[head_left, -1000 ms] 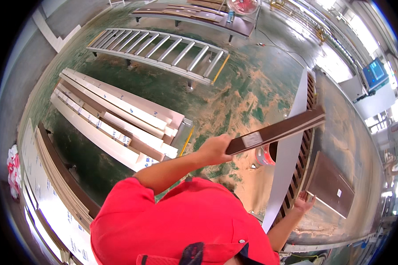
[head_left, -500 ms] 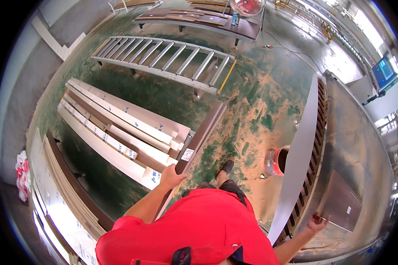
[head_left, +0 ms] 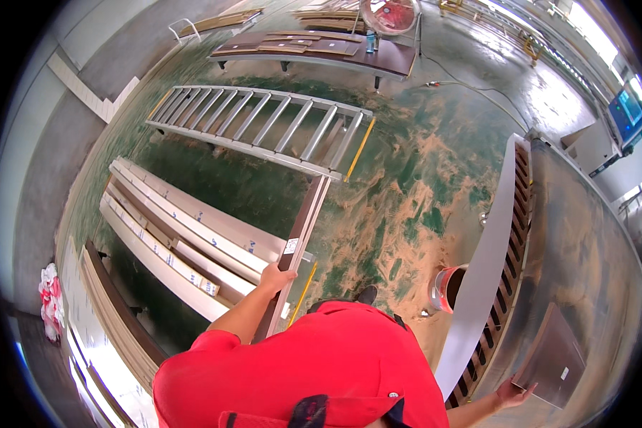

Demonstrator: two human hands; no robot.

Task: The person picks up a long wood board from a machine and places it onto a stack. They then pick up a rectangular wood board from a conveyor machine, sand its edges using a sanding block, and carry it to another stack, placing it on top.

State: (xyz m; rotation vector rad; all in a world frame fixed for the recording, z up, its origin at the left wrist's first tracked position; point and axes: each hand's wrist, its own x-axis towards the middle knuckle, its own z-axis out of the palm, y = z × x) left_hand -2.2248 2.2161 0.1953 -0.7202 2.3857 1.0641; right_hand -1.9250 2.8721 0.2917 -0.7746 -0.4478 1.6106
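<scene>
My left hand (head_left: 277,277) is closed round a long, narrow dark brown board (head_left: 303,222) with a small white label. The board runs away from my left side, its far end near the roller conveyor. On the right, my right hand (head_left: 513,394) grips the near edge of a brown rectangular panel (head_left: 555,357), fingers curled at its corner. That panel also bears a small white label and is over the dusty machine table (head_left: 571,228); whether its near edge is lifted I cannot tell.
A roller conveyor (head_left: 257,128) stands ahead on the left. Stacked pale wrapped boards (head_left: 185,235) fill the left side. A red bucket (head_left: 446,287) sits beside the machine's slotted edge (head_left: 518,214). Sawdust covers the green floor (head_left: 392,214). Farther off is a table (head_left: 314,50) with brown boards.
My right hand has closed on the panel's near edge, where before it hovered open beside it. The board in my left hand has swung, its far end going left toward the conveyor.
</scene>
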